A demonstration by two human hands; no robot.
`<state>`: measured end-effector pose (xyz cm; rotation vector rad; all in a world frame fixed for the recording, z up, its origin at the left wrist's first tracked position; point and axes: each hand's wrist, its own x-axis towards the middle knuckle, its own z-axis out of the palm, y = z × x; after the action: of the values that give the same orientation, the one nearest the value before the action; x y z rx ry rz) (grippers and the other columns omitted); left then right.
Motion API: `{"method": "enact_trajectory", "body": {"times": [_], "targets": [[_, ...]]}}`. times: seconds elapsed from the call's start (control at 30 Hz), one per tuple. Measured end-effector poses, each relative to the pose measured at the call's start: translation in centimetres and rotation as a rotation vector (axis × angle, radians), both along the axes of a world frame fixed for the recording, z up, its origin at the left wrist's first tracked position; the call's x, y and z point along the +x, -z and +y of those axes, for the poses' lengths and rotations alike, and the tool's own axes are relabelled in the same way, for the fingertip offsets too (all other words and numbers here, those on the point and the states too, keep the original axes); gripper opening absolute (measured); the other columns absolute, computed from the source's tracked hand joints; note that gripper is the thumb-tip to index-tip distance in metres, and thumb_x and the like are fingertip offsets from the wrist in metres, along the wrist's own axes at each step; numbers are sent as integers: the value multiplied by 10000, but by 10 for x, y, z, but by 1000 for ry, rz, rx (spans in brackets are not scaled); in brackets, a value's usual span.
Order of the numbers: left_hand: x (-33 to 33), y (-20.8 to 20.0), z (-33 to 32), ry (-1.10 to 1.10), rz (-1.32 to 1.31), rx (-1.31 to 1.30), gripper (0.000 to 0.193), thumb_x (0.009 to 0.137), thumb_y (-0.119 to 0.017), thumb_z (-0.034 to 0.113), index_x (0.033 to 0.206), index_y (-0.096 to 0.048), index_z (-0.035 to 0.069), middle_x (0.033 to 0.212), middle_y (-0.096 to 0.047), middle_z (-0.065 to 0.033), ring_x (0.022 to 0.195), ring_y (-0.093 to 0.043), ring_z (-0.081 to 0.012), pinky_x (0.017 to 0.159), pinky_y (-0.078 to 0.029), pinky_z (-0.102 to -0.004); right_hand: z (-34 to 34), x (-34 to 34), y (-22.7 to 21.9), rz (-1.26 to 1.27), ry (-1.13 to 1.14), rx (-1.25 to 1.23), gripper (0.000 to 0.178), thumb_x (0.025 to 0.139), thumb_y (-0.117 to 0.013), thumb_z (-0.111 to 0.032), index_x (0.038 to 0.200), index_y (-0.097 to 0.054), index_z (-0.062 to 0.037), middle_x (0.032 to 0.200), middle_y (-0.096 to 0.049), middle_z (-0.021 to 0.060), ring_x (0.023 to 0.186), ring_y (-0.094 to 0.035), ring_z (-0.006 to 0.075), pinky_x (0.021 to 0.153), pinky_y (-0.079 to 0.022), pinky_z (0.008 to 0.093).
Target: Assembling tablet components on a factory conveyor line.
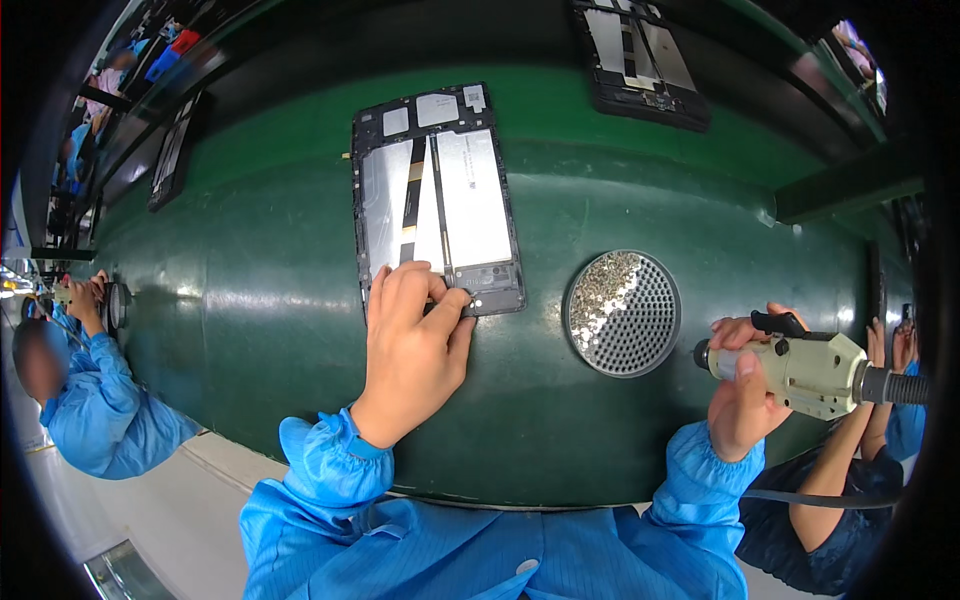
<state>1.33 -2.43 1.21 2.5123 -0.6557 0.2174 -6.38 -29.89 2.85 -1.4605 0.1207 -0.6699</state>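
Note:
An opened tablet (470,190) lies on the green bench in front of me, its silver battery plates, dark ribbon cables and black frame exposed. My left hand (415,335) rests on its lower edge, fingers curled and thumb and forefinger drawn together; anything small between them is hidden. In my right hand (745,390) is a pale electric screwdriver (815,375) with a black lever, held sideways, its front end toward the left. Between the hands sits a round metal screw tray (640,330) with many small holes. Loose silver screws (605,295) cover its left part.
Another opened tablet (650,70) lies at the back right, and a further dark device (175,155) at the far left. A green bar (850,190) juts in at the right. Co-workers sit on both sides, one in a blue sleeve (115,400) at left. A cable (820,498) runs at lower right.

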Motion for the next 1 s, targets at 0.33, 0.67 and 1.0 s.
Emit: {"method": "enact_trajectory", "body": {"times": [0.33, 0.67, 1.0], "targets": [[-23, 10, 12, -74, -85, 132, 363, 715, -686, -14, 1063, -681, 91, 1159, -515, -142, 1225, -444, -423, 1013, -288, -648, 0, 1, -1, -9, -15, 1, 512, 789, -632, -31, 1262, -444, 26, 821, -574, 123, 739, -569, 235, 743, -485, 389], [69, 24, 31, 17, -241, 225, 402, 777, -576, -11, 1141, -670, 130, 1150, -576, -155, 1147, -523, -417, 935, -452, -476, -2, -3, 1, 58, 12, -7, 533, 819, -655, -127, 1273, -417, 18, 806, -564, 103, 756, -568, 237, 810, -459, 417], [203, 28, -88, 260, -135, -39, 629, 724, -766, 257, 1279, -536, 67, 1353, -429, -249, 1272, -420, -412, 1035, -412, -444, -4, 3, 5, 45, 18, -1, 488, 775, -601, 35, 1234, -435, 19, 811, -585, 101, 758, -583, 191, 740, -494, 334]]}}
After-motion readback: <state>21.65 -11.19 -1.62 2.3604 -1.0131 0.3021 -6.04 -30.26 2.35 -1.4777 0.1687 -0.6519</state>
